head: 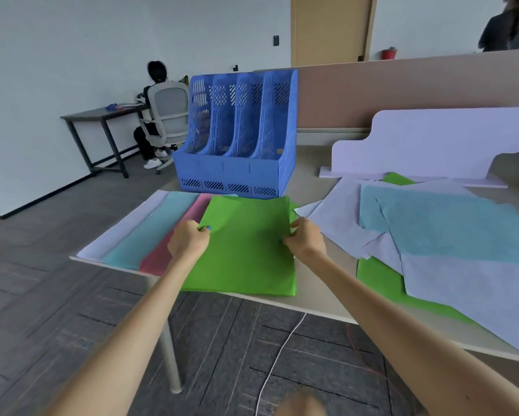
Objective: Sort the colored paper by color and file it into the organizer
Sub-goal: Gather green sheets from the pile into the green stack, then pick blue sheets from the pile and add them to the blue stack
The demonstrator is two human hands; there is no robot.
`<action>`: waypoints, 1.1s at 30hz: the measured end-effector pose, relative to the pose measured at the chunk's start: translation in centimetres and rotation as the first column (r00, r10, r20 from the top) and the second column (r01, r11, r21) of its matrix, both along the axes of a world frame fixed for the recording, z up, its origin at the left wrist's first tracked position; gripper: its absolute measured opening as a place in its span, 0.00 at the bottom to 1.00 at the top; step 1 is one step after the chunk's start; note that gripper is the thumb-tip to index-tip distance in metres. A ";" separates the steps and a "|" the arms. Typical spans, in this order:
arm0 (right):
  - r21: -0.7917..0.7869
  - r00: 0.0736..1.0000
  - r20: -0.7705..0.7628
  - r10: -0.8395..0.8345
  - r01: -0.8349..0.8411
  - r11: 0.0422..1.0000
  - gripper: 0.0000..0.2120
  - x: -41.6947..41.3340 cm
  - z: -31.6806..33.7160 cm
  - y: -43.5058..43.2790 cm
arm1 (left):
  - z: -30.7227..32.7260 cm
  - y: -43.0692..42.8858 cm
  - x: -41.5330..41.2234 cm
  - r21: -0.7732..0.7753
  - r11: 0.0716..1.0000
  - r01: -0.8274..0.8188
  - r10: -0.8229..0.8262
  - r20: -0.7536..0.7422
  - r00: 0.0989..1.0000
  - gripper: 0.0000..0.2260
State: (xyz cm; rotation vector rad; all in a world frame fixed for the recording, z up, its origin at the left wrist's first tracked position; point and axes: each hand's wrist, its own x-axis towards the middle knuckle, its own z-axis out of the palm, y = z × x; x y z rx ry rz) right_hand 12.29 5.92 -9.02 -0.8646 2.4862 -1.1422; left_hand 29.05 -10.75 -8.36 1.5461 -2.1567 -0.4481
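A white cable (277, 352) trails across the carpet below the near edge of the table (312, 181). Above it two bare forearms reach in. The left hand (189, 241) pinches the left edge of a green paper stack (246, 259) with its fingers curled, and the right hand (304, 240) grips the stack's right edge. The stack lies flat at the table's near edge. At its 9 o'clock, each overlapped by the one before, lie a pink stack (157, 259), a teal stack (150, 229) and a white stack (123, 228). At 3 o'clock sprawls a loose pile of pale blue sheets (450, 226) and lavender-white sheets (477, 292), with green sheets (378, 283) showing from beneath. At 12 o'clock, just behind the green stack, stands the blue four-slot organizer (237, 172). At 2 o'clock a white shaped board (432, 145) stands upright. Farther off, at 10 o'clock, a seated person (157, 85) faces a dark desk (102, 114), back turned, and at 1 o'clock is a wooden door (330, 28).
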 end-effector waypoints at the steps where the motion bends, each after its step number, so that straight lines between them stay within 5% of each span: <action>1: 0.018 1.000 -0.026 -0.001 0.001 1.000 0.19 0.0 -0.1 0.0 | -0.4 -0.3 -0.1 -0.009 1.000 -0.008 0.008 0.000 1.000 0.14; 5: 0.070 0.992 -0.128 -0.017 0.026 0.997 0.18 0.5 0.3 0.2 | -0.8 -0.8 -0.3 -0.032 0.999 -0.037 0.038 0.026 0.999 0.14; 9: -0.071 0.998 0.000 -0.064 0.064 0.995 0.14 0.3 0.8 -0.1 | -0.1 -0.8 -1.1 0.034 0.998 -0.058 0.055 0.086 0.995 0.27; 11: -0.122 0.991 0.116 -0.060 0.074 0.990 0.04 0.2 0.9 -0.4 | 0.1 -1.1 -1.5 0.067 0.997 -0.035 0.031 0.057 0.998 0.26; 14: -0.143 0.977 0.207 -0.044 0.075 0.987 0.16 -0.1 0.7 -1.0 | 0.5 -1.5 -2.0 0.106 0.994 0.017 -0.015 -0.020 1.000 0.23; 20: -0.164 0.966 0.252 -0.053 0.097 0.982 0.15 -0.7 0.8 -0.5 | 1.0 -1.9 -3.5 0.173 0.981 0.088 -0.059 -0.169 0.984 0.21; 24: -0.180 0.959 0.279 -0.054 0.107 0.978 0.12 -1.2 0.6 -0.4 | 0.7 -1.9 -4.1 0.171 0.979 0.110 -0.079 -0.180 0.981 0.05; 27: -0.197 0.953 0.299 -0.045 0.108 0.975 0.12 -1.4 0.3 -0.5 | 0.5 -1.6 -4.3 0.167 0.972 0.166 -0.136 -0.180 0.974 0.13; 30: -0.211 0.950 0.309 -0.034 0.103 0.972 0.11 -1.4 0.1 -0.4 | 0.1 -1.6 -4.2 0.134 0.975 0.178 -0.155 -0.165 0.974 0.04; 33: -0.228 0.957 0.286 -0.050 0.118 0.967 0.05 -1.7 0.2 0.2 | 0.1 -0.7 -4.1 -0.019 0.984 0.178 -0.178 -0.183 0.967 0.14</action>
